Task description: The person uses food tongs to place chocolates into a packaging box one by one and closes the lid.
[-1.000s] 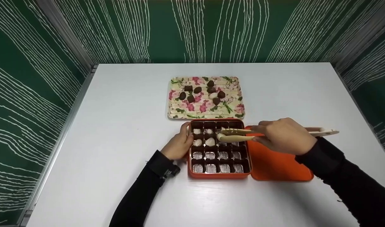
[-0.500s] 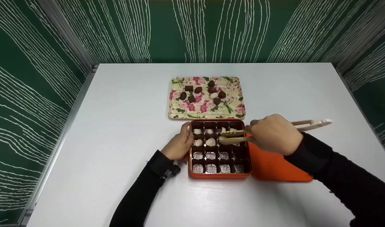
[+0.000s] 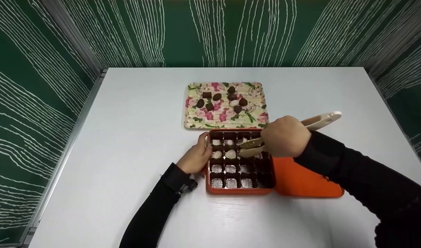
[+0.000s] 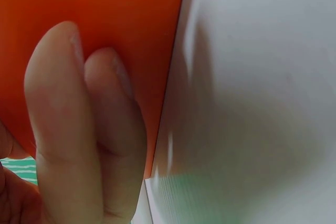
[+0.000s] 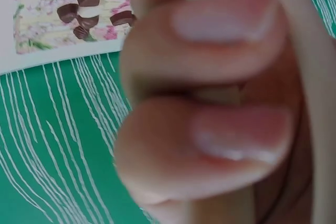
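Observation:
An orange box (image 3: 241,190) with a dark brown tray of square compartments stands on the table. My left hand (image 3: 195,155) grips its left wall, thumb at the rim and fingers (image 4: 63,103) flat along the orange side. My right hand (image 3: 287,136) grips pale tongs (image 3: 320,120), with its fingers (image 5: 220,135) curled round the handle in the right wrist view. The tong tips reach into the third compartment of the second row; what lies between them is hidden. White chocolates (image 3: 230,154) sit in several compartments of the two far rows. The two near rows show bare silvery bottoms.
Behind the box lies a flowered tray (image 3: 193,122) with several dark chocolates (image 3: 207,95) and a white one (image 3: 234,103). An orange lid (image 3: 307,179) lies against the box's right side, partly under my right arm. Green walls with white lines edge the white table (image 3: 144,103).
My right hand has moved left and farther over the box, tilting the tongs more steeply so their tips sit lower in the compartment. The left hand stays on the box.

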A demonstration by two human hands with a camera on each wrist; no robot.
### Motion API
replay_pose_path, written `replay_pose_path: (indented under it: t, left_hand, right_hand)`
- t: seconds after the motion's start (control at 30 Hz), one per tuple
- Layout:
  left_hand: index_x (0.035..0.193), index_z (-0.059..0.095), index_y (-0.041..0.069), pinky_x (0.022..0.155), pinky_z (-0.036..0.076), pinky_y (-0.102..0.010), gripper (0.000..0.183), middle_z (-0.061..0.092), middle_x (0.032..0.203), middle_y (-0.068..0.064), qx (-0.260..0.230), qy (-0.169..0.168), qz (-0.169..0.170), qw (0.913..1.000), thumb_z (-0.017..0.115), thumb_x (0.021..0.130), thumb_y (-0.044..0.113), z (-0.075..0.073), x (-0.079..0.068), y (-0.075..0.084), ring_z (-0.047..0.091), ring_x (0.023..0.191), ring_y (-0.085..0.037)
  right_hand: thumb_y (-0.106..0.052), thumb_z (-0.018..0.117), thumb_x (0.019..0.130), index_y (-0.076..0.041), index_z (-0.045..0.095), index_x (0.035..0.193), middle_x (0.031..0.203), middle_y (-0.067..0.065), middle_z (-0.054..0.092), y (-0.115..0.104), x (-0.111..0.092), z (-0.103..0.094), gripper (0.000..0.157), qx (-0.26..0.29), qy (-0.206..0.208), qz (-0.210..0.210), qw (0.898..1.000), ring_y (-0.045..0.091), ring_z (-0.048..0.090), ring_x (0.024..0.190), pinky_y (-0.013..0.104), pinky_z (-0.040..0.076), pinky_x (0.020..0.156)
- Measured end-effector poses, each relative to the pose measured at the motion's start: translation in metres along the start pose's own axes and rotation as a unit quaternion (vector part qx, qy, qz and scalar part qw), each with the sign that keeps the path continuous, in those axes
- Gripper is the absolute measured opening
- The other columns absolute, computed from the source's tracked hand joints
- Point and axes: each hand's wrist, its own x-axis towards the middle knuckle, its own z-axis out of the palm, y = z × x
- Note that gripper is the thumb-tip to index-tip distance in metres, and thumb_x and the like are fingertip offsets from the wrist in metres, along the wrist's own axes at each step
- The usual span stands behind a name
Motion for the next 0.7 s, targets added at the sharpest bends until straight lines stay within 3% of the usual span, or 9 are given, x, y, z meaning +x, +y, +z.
replay_pose_path:
  t: [0.07, 0.2, 0.37, 0.53, 0.6, 0.7]
  left_hand:
    - [0.161, 0.013, 0.003, 0.094, 0.053, -0.048, 0.061, 0.065, 0.121, -0.033, 0.01, 0.005, 0.006, 0.9999, 0.039, 0.11, 0.025, 0.0, 0.0, 0.0, 0.069, 0.092, -0.036]
    - [0.159, 0.015, 0.002, 0.093, 0.053, -0.049, 0.059, 0.067, 0.115, -0.033, 0.012, 0.007, 0.018, 0.9997, 0.039, 0.11, 0.022, -0.001, 0.0, 0.0, 0.069, 0.095, -0.039]
    - [0.157, 0.019, 0.004, 0.088, 0.055, -0.048, 0.054, 0.067, 0.111, -0.031, 0.009, 0.009, 0.025, 0.9996, 0.039, 0.109, 0.019, -0.002, -0.001, 0.001, 0.069, 0.091, -0.037]
    - [0.158, 0.019, 0.008, 0.071, 0.057, -0.042, 0.054, 0.068, 0.11, -0.029, -0.001, 0.004, 0.01, 0.9999, 0.039, 0.109, 0.021, -0.002, -0.001, 0.001, 0.068, 0.076, -0.031]
    - [0.158, 0.019, 0.009, 0.069, 0.057, -0.042, 0.054, 0.068, 0.108, -0.028, -0.002, 0.003, 0.006, 1.0, 0.039, 0.11, 0.022, -0.002, -0.001, 0.001, 0.068, 0.073, -0.03]
    - [0.158, 0.018, 0.008, 0.075, 0.057, -0.043, 0.055, 0.069, 0.107, -0.027, 0.002, 0.003, 0.006, 1.0, 0.039, 0.11, 0.023, -0.001, 0.0, 0.001, 0.068, 0.076, -0.03]
  right_hand:
    - [-0.02, 0.078, 0.083, -0.015, 0.056, 0.063, 0.058, 0.0, 0.048, 0.005, 0.003, -0.004, 0.03, 0.027, -0.027, 0.009, 0.999, 0.02, 0.047, 0.05, 0.043, 0.049, 0.051]
    - [-0.025, 0.078, 0.085, -0.017, 0.058, 0.068, 0.061, -0.002, 0.05, 0.013, 0.003, -0.007, 0.028, 0.06, -0.057, 0.012, 0.996, 0.018, 0.047, 0.053, 0.042, 0.046, 0.052]
    - [-0.03, 0.08, 0.087, -0.018, 0.058, 0.068, 0.061, -0.003, 0.049, 0.016, -0.002, -0.008, 0.031, 0.069, -0.055, 0.013, 0.996, 0.017, 0.045, 0.053, 0.038, 0.042, 0.05]
    - [-0.029, 0.079, 0.088, -0.018, 0.061, 0.071, 0.062, -0.003, 0.049, 0.018, -0.002, -0.007, 0.027, 0.068, -0.05, -0.002, 0.996, 0.016, 0.044, 0.053, 0.039, 0.043, 0.051]
    - [-0.029, 0.078, 0.089, -0.017, 0.068, 0.078, 0.066, -0.003, 0.055, 0.021, -0.002, -0.007, 0.019, 0.081, -0.056, -0.005, 0.995, 0.017, 0.047, 0.056, 0.041, 0.047, 0.056]
    - [-0.03, 0.075, 0.093, -0.015, 0.077, 0.095, 0.079, -0.001, 0.067, 0.031, 0.001, -0.009, 0.015, 0.113, -0.068, 0.002, 0.991, 0.018, 0.056, 0.064, 0.046, 0.052, 0.067]
